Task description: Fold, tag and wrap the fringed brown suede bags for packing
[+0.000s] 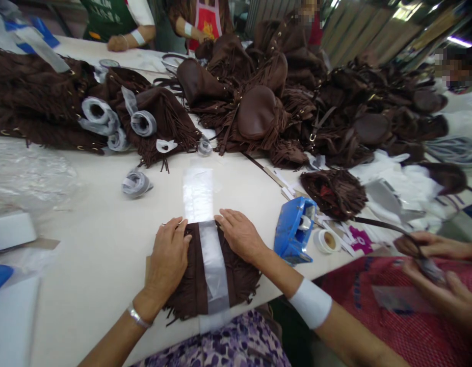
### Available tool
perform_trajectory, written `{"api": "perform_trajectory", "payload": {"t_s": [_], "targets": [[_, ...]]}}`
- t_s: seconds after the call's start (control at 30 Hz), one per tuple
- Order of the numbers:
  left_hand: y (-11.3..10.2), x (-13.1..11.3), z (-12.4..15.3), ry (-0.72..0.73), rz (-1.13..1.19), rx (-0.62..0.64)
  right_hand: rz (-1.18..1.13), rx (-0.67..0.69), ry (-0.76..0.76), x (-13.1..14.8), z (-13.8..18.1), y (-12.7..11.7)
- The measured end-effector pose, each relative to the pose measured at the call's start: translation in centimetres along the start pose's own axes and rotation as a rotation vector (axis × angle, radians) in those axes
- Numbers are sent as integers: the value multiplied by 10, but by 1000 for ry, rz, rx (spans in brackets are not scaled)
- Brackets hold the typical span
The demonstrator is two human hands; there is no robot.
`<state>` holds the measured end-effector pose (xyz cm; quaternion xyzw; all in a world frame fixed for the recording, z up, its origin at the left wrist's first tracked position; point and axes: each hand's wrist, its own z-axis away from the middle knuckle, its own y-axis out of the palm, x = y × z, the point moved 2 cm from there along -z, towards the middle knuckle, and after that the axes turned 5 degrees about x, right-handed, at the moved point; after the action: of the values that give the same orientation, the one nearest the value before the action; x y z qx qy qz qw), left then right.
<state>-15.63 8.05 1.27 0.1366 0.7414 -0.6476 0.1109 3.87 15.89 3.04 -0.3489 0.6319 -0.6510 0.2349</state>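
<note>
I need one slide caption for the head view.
Left hand and right hand flank a clear plastic strip over brown fringed material.

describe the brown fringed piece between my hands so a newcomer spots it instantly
Start at the white table and find its near edge, across from the brown pile. There the fringed piece lies between the left hand and right hand. A clear plastic strip down its middle sets it apart.

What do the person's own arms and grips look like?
The left grip wears no glove; a narrow silver-coloured band circles the wrist. The right grip also wears none, and a wide white band wraps the right forearm. No sleeve shows on either forearm.
</note>
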Motion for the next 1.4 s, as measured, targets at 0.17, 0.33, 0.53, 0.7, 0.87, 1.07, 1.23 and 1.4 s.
{"api": "perform_trajectory", "payload": {"t_s": [0.17,0.33,0.53,0.7,0.87,1.07,1.23,1.4], "targets": [[2,-49,53,52,55,-21,-86,-93,206,20,46,12],[28,-56,71,23,-63,-12,-106,-116,279,26,62,41],[39,-49,74,41,-112,-12,-129,-178,279,25,65,48],[42,-50,77,58,-145,-35,-142,-198,287,26,67,47],[51,-45,83,87,-207,-130,-97,-247,298,29,71,50],[46,-44,80,84,-282,-245,4,-274,269,28,70,43],[32,-40,68,23,-282,-175,71,-225,149,29,66,46],[37,-26,70,-24,-263,-160,31,-208,178,21,71,72]]}}
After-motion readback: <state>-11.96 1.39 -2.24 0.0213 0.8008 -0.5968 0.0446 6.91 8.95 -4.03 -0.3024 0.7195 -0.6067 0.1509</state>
